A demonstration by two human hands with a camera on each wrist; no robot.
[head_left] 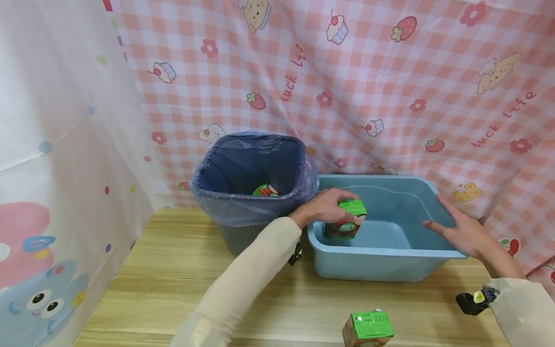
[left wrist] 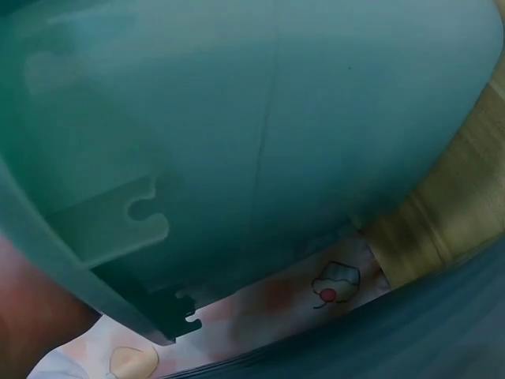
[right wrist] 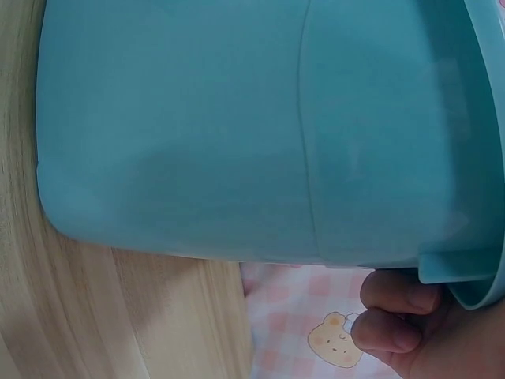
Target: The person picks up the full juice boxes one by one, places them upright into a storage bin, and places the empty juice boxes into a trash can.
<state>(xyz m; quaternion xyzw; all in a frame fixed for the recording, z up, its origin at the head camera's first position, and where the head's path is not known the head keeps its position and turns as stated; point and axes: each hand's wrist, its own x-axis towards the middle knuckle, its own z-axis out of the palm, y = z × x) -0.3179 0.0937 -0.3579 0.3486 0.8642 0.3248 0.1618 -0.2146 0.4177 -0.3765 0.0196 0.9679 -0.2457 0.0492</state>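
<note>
My left hand (head_left: 327,207) reaches over the left rim of a light blue plastic tub (head_left: 386,264). It grips a small green-topped, brown-sided drink carton (head_left: 346,228) inside the tub, near the left wall. At the tub's right end, my right hand (head_left: 467,235) holds the rim, thumb over the inside; curled fingers (right wrist: 387,332) show by the outer wall in the right wrist view. From the left wrist, the tub's outer wall (left wrist: 237,126) fills most of the picture, with only part of the left hand (left wrist: 39,312) visible and the carton hidden.
Left of the tub stands a dark bin (head_left: 243,236) lined with a bluish plastic bag (head_left: 256,209); a green and red carton (head_left: 265,190) lies inside. Another green-topped carton (head_left: 368,328) sits at the wooden table's (head_left: 173,284) front. A checked pink curtain (head_left: 269,72) hangs behind.
</note>
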